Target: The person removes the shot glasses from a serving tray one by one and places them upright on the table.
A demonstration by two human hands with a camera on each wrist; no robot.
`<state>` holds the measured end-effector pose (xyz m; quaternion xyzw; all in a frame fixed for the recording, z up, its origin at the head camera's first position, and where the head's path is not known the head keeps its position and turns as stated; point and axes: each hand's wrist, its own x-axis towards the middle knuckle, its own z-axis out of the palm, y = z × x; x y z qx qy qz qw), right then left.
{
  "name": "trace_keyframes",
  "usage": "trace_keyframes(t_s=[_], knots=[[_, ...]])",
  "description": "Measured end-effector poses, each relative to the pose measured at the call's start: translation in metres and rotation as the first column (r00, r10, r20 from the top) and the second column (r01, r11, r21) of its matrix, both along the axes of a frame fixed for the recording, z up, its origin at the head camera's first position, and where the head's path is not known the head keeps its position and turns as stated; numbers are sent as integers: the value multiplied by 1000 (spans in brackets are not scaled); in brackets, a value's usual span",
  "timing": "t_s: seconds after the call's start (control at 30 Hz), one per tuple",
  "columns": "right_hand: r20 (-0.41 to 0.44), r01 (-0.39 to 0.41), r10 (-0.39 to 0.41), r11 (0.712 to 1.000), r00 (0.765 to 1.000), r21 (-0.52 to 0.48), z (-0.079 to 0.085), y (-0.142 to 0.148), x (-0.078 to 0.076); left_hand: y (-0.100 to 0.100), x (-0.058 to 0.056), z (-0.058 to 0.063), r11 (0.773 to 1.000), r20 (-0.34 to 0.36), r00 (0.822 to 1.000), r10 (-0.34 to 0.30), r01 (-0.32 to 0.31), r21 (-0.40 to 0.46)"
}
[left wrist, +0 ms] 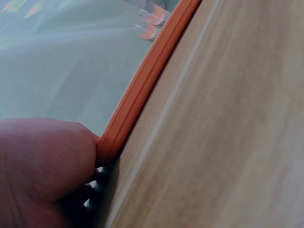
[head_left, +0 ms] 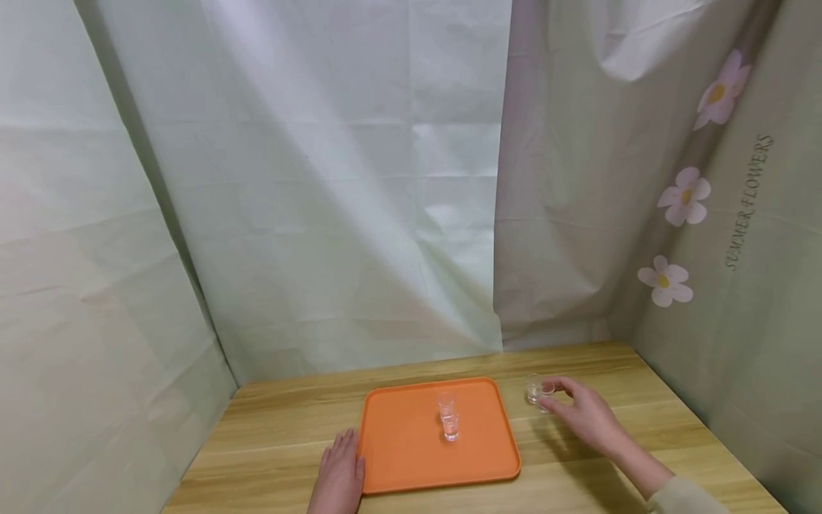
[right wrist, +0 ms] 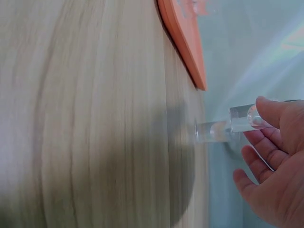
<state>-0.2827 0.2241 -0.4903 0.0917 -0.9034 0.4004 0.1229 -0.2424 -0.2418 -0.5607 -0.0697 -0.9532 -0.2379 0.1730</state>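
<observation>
Between the thumb and fingers of my right hand (head_left: 587, 417) is a small clear shot glass (right wrist: 243, 118), its base raised off the wood in the right wrist view. A second clear shot glass (right wrist: 211, 132) stands on the table just beyond it. My left hand (head_left: 338, 475) lies at the left side of an orange tray (head_left: 401, 457), fingers extended on the table and thumb against the rim. On the tray stand two more shot glasses, a nearer one (head_left: 451, 428) and a farther one (head_left: 446, 404), close together.
The wooden table (head_left: 276, 421) reaches back to a pale curtain (head_left: 321, 214), which also hangs along both sides. Printed flowers (head_left: 686, 196) mark the right-hand curtain.
</observation>
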Motion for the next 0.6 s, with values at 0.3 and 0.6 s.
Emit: trace_keyframes(t_s=[0.3,0.6], knots=[[-1,15,-15,1000,1000,5,-5,12,-5,-1,-1,-2,1000,6,1000,-3,3,8],[15,39,-39,999,999,3,-12,23,-14,2,4,11,1000,76,997,8,-7,-11]])
